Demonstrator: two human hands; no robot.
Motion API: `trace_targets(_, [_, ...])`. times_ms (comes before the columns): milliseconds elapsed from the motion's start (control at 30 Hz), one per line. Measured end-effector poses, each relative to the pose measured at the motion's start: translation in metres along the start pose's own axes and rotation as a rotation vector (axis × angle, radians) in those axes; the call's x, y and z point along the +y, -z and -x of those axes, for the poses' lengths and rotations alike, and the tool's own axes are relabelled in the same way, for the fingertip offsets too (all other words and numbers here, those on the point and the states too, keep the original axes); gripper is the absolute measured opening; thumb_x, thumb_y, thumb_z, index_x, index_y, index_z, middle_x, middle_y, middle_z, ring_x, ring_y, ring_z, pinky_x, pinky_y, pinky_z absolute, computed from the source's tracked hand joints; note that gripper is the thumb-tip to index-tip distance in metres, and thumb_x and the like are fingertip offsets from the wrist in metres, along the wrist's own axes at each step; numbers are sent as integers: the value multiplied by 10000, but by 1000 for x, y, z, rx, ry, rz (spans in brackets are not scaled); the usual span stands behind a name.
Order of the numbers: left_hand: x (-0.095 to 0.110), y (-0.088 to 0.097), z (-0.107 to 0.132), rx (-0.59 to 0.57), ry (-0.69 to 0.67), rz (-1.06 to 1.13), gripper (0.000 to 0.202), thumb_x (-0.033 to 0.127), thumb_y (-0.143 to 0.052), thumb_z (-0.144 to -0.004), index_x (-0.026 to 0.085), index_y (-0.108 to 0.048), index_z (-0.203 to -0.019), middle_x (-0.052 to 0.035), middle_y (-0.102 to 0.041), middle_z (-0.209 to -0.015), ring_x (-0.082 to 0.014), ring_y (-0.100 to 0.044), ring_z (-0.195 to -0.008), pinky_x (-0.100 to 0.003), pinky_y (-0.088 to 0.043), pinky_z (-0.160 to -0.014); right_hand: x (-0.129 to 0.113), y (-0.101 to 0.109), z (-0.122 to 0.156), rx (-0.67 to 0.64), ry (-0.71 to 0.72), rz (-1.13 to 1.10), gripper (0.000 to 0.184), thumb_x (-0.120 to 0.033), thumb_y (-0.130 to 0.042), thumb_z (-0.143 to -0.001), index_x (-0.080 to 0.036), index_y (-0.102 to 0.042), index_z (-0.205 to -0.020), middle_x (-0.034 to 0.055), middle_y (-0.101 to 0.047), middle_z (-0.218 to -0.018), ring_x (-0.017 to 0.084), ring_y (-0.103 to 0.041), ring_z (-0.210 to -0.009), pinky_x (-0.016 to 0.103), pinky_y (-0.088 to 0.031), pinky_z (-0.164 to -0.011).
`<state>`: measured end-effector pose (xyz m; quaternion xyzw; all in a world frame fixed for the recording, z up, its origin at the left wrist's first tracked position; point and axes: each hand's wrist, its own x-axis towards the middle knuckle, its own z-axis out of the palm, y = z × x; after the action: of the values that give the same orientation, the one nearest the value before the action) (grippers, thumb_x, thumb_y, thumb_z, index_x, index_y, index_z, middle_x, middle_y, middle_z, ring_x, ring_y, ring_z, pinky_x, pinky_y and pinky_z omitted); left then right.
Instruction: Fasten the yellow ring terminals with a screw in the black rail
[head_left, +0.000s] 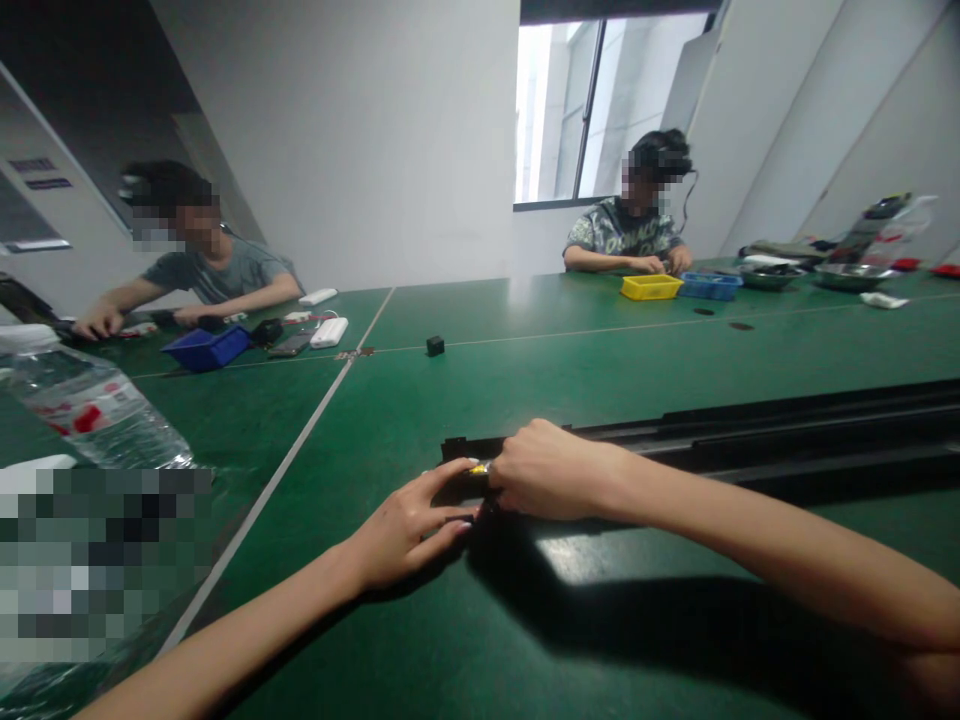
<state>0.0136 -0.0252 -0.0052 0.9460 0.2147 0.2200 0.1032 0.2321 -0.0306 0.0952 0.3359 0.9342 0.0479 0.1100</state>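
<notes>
My left hand (409, 525) is at the near left end of a set of long black rails (757, 440) that lie on the table. Its fingers and thumb close round a dark end piece (459, 517). Close beside it, my right hand (547, 470) is curled with the knuckles up, over the rail end. A small yellow and silvery bit (480, 468) shows between the two hands, at the right fingertips. What the right fingers grip is hidden behind the hand.
A small black cube (435, 346) stands farther back on the green table (352, 440). A plastic bottle (97, 400) is at the left. Two people sit across, near a blue bin (206, 348), a yellow tray (650, 287) and a light-blue tray (709, 286). Bowls stand at the right rear.
</notes>
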Motion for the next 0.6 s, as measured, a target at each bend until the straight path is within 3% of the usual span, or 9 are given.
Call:
trace_targets(133, [-2, -2, 2, -1, -3, -5, 348, 252, -390, -1028, 188, -659, -1239, -133, -361, -1490, -311, -436, -1326, -471, -389, -1093, 13, 0, 9, 24, 59, -45, 175, -200, -615, -853, -172, -744, -968, 89, -746, -746, 213, -699, -672, 249, -300, -518])
trace_targets(267, [-3, -3, 4, 3, 10, 1, 348, 258, -390, -1031, 220, -630, -1280, -118, -336, -1506, -304, -429, -1332, -475, -398, -1082, 30, -5, 15, 41, 86, -146, 170, -204, -648, -850, -263, -758, -966, 31, -764, -827, 183, -700, -722, 238, -317, -554])
trace_targets(367, [-2, -3, 4, 15, 9, 2, 344, 265, -391, -1032, 216, -641, -1262, -121, -345, -1501, -303, -441, -1321, -477, -411, -1070, 40, -18, 16, 108, 112, -206, 187, -229, -662, -858, -271, -747, -1019, 20, -761, -875, 158, -690, -743, 228, -341, -587])
trace_targets(600, [-1, -2, 2, 23, 1, -12, 339, 277, -396, -1031, 222, -652, -1246, -122, -382, -1486, -306, -470, -1293, -477, -446, -1034, 50, -52, 23, 236, 167, -180, 210, -317, -561, -945, -257, -738, -1040, 33, -723, -747, 144, -629, -661, 239, -282, -549])
